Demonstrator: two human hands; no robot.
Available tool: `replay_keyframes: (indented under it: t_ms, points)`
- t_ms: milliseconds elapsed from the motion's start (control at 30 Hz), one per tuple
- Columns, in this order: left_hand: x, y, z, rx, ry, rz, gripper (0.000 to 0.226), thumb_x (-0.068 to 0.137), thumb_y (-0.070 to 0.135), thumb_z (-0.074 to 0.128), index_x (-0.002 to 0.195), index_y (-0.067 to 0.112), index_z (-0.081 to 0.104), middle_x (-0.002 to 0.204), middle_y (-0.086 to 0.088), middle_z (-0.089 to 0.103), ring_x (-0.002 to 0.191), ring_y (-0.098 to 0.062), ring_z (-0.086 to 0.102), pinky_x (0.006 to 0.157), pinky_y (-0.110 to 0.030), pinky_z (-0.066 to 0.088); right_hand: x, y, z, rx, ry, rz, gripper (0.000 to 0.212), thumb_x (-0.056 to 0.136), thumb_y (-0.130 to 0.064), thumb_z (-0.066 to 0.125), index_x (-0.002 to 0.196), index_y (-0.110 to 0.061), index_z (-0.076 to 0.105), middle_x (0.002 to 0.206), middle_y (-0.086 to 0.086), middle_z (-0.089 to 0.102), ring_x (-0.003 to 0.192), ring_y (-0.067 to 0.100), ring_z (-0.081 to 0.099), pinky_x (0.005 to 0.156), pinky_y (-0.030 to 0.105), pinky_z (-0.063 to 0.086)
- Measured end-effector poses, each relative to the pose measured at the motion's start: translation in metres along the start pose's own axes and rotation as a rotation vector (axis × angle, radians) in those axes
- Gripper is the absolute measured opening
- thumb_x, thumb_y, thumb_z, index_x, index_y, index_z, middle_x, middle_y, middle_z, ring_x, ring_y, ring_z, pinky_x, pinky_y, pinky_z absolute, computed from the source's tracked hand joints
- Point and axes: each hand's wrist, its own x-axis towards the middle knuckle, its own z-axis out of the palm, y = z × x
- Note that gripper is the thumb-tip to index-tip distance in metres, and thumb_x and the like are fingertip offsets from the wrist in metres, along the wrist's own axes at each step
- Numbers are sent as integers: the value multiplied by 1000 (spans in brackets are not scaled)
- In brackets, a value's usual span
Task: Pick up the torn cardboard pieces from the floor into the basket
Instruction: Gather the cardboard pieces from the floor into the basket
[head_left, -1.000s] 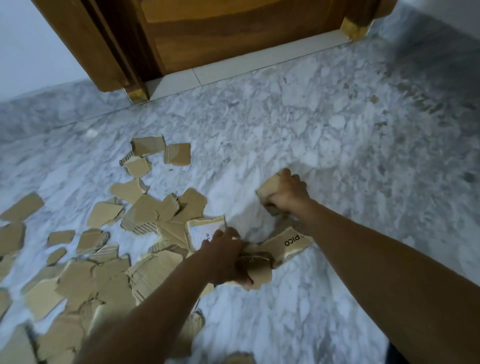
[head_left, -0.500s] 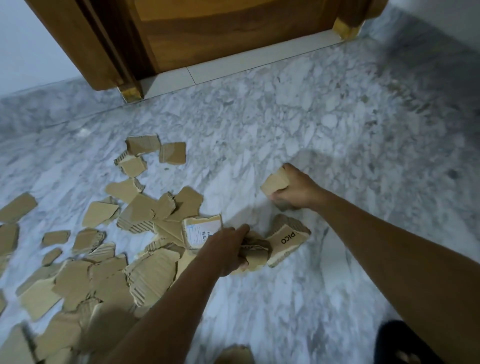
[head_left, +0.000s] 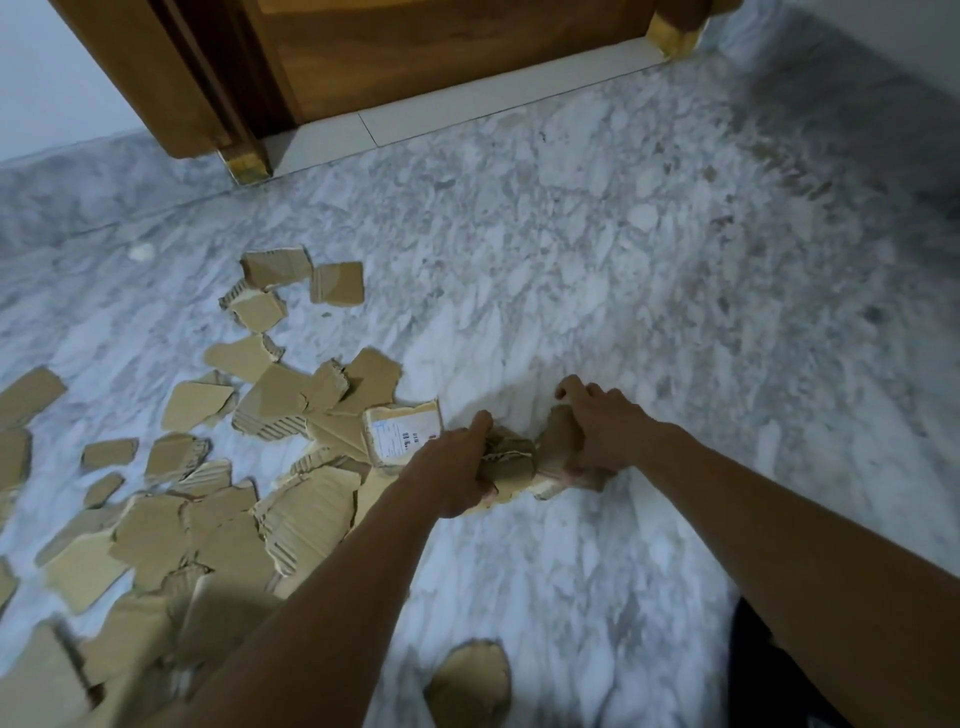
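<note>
Head view looked down on a grey marble floor (head_left: 597, 270). A piece bearing a white printed label (head_left: 402, 435) serves as the landmark. To its left, torn cardboard pieces (head_left: 156, 535) lay scattered flat on the floor, many overlapping, thickest on the near side and thinning out beyond it. A few separate scraps (head_left: 275, 267) sat farther off, beyond the labelled piece and a little to its left. Well beyond it stood the foot of a wooden door (head_left: 415, 57) in its frame.

Just right of the labelled piece, the left hand (head_left: 457, 480) had its fingers curled round a crumpled wad of cardboard (head_left: 511, 464), gripping it low over the floor. Touching that wad on the side away from the labelled piece, another brown piece (head_left: 557, 441) was held by the right hand (head_left: 605, 434), fingers bent over it and the thumb raised on the far side. The two hands sat close together, with the cardboard bridging them.

Nearer the camera than the labelled piece and slightly to its right, a single rounded scrap (head_left: 467, 680) lay alone on the floor. Far to the right of it, at the lower edge, a dark shape (head_left: 753, 670) showed; I could not tell what it was.
</note>
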Motion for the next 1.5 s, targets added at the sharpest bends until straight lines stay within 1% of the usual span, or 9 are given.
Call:
replay_keyframes:
  t_ms: [167, 333, 633, 900, 1033, 1200, 1333, 1433, 1500]
  points:
    - [-12, -4, -14, -110, 83, -18, 59, 82, 24, 74, 122, 15, 31, 107, -13, 64, 96, -36, 63, 73, -38, 45, -8, 7, 4, 6, -46, 110, 65, 82, -39, 75, 131, -14, 41, 128, 12, 35, 106, 32, 55, 91, 42, 53]
    - [-40, -16, -46, -167, 22, -4, 65, 76, 27, 82, 130, 11, 48, 118, -13, 64, 109, -32, 59, 89, -41, 48, -54, 10, -6, 195, -2, 136, 59, 87, -35, 75, 128, -10, 41, 115, 15, 59, 93, 28, 64, 72, 40, 59]
    - [-68, 17, -64, 69, -240, 57, 35, 65, 45, 83, 86, 22, 67, 82, 1, 68, 85, -23, 66, 79, -37, 53, -151, -17, -21, 480, -109, 131, 43, 78, -25, 85, 112, -14, 61, 92, 21, 71, 65, 31, 68, 57, 41, 58]
    - [-131, 66, -30, 390, -588, -79, 63, 69, 58, 78, 119, 20, 68, 117, 0, 67, 96, -20, 58, 84, -31, 43, -217, -13, 15, 253, -446, 42, 36, 80, -35, 76, 104, -8, 76, 89, 22, 75, 73, 39, 72, 67, 48, 61]
    - [-165, 76, 4, 350, -508, -164, 61, 67, 57, 79, 117, 23, 68, 117, -1, 67, 98, -21, 61, 89, -34, 47, -238, 6, 9, 115, -435, 46, 52, 67, -52, 75, 101, -13, 73, 96, 16, 75, 70, 30, 71, 69, 50, 60]
    - [-202, 86, 58, 315, -362, -225, 54, 78, 41, 73, 127, 24, 57, 132, -6, 52, 116, -29, 56, 99, -43, 48, -268, -7, 16, -77, -347, 48, 102, 70, -62, 75, 152, -24, 29, 141, 5, 49, 114, 29, 62, 95, 43, 54]
    - [-204, 78, 104, 290, -329, -199, 78, 80, 31, 75, 145, 16, 35, 159, -13, 15, 149, -43, 4, 117, -64, 12, -279, -28, 71, 18, -484, 3, 71, 70, -48, 70, 129, -12, 56, 119, 9, 67, 97, 28, 71, 87, 46, 60]
    - [-209, 63, 132, 243, -184, -204, 90, 56, 46, 81, 131, 27, 36, 153, -7, 17, 138, -43, 20, 101, -66, 32, -281, -43, 117, 163, -519, -1, 36, 79, -35, 65, 108, -13, 67, 103, 11, 70, 85, 27, 73, 71, 38, 62]
    - [-213, 55, 141, 262, -125, -127, 78, 57, 51, 80, 125, 34, 44, 139, -3, 24, 128, -36, 28, 97, -59, 40, -278, -52, 149, 234, -488, 73, 49, 82, -34, 73, 124, -13, 57, 115, 10, 61, 88, 28, 69, 59, 35, 60]
